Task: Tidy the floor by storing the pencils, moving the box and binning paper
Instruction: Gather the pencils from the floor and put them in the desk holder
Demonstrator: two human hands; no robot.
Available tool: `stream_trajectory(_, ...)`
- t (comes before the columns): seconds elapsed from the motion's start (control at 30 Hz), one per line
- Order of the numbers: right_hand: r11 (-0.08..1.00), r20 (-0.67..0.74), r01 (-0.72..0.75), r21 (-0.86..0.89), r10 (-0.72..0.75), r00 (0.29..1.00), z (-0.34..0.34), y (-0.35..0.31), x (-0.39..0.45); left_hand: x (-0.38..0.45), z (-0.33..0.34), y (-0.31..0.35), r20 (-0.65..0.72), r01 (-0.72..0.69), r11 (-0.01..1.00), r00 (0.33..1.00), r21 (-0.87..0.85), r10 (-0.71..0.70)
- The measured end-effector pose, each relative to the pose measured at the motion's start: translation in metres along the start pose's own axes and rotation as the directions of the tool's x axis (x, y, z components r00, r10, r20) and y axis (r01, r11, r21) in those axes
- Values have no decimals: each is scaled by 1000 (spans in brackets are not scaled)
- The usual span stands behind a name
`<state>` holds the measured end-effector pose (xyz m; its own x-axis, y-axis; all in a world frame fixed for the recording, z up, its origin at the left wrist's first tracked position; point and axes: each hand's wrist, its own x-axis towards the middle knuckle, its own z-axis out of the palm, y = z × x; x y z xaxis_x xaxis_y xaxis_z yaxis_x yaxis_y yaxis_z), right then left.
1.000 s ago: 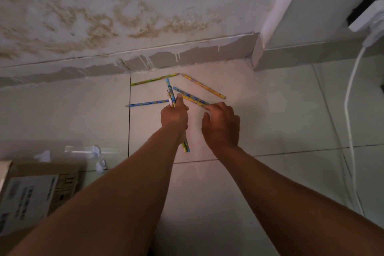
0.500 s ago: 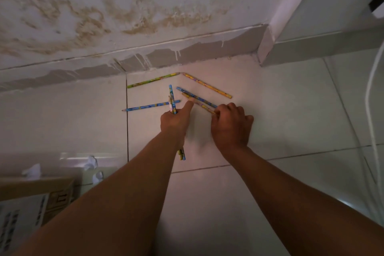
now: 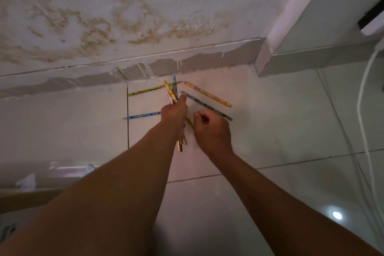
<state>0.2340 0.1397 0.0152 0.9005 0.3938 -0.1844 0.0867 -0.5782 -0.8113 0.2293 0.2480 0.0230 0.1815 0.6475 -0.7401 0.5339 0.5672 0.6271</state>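
Four patterned wooden pencils lie loose on the tile at twelve o'clock. My left hand grips a gathered bundle; my right hand pinches another into it. Pencil-gathering step; next, the blue pencil.

The floor was pale glossy tile with dark grout lines, meeting a grey skirting at twelve o'clock. Four loose pencils lay flat on it near that skirting: a green pencil at eleven, an orange pencil at one, a dark blue pencil just below the orange one, and a light blue pencil across a grout line at ten. Crumpled paper lay at eight o'clock beside a cardboard box. A white cable trailed over the tiles at three.
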Motion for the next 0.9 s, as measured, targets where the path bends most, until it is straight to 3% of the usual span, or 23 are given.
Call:
stream_trajectory(0.07, 999, -67, 40, -20, -41, 997, -5, 3, 10, 7, 1, 6, -13, 12, 1000, 1000, -3, -12)
stream_trajectory(0.13, 980, -104, 113, -161, -130, 986, -10, 10, 19, 11, 1, 9, -3, 6, 1000, 1000, -18, -6)
stream_trajectory(0.3, 837, -56, 218, -501, -283, 958, -10, 31, 36, 12, 4, 8, 8, -28, 994, 1000, -106, 29)
stream_trajectory(0.47, 784, -47, 155, -601, -228, 973, -3, 35, 42, 11, -2, -2, -8, -81, 996, 997, -32, 80)
stream_trajectory(0.63, 829, -6, 114, -548, -140, 990, -1, 27, 36, 11, -6, -1, 0, -47, 998, 999, 47, 48)
stream_trajectory(0.8, 979, 65, 141, -149, -133, 989, 14, 4, 23, 8, -4, 9, 31, -21, 1000, 999, -2, 21)
stream_trajectory(0.9, 988, 95, 144, -59, -138, 986, 21, -8, 21, 13, -3, 15, 37, 8, 997, 999, -76, -6)
